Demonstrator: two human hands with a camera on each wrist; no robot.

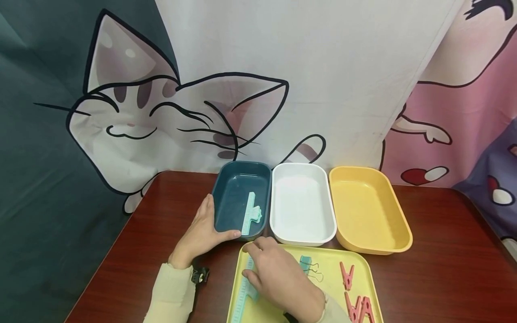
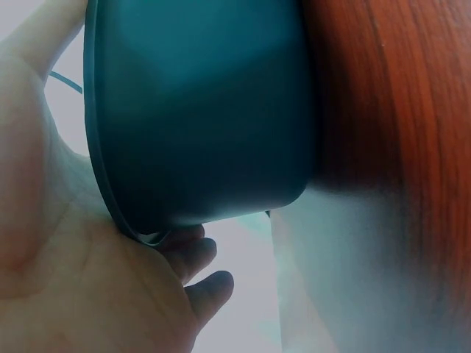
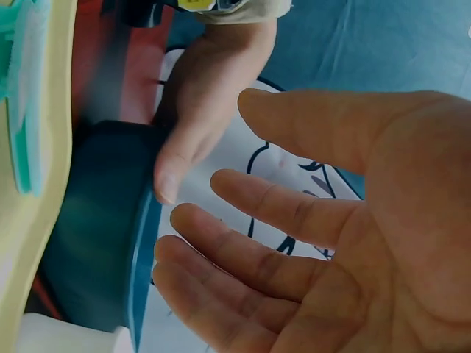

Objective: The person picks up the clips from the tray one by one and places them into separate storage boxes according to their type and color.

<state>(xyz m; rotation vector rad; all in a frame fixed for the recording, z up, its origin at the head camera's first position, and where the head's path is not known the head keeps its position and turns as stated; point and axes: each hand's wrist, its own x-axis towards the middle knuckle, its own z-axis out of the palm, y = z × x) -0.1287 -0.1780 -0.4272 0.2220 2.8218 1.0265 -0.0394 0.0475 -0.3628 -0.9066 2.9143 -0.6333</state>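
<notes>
My left hand (image 1: 202, 235) rests against the near left corner of a dark blue bin (image 1: 223, 211), its thumb along the near rim and its fingers at the left side. The left wrist view shows the palm by the bin's rim. Inside the bin lies a mint clip with a ruler edge (image 1: 248, 215). My right hand (image 1: 278, 278) hovers over a yellow tray (image 1: 323, 305), fingers loosely bent; nothing is between them in the right wrist view. Below it, a second mint ruler clip (image 1: 241, 298) lies on the tray, partly hidden by the hand.
Right of the blue bin stand a white bin (image 1: 303, 202) and a yellow bin (image 1: 367, 211). On the tray lie teal binder clips (image 1: 305, 264), partly covered by my right hand, and pink clothespins (image 1: 347, 276). A printed curtain (image 1: 343, 89) hangs behind the table (image 1: 444, 269).
</notes>
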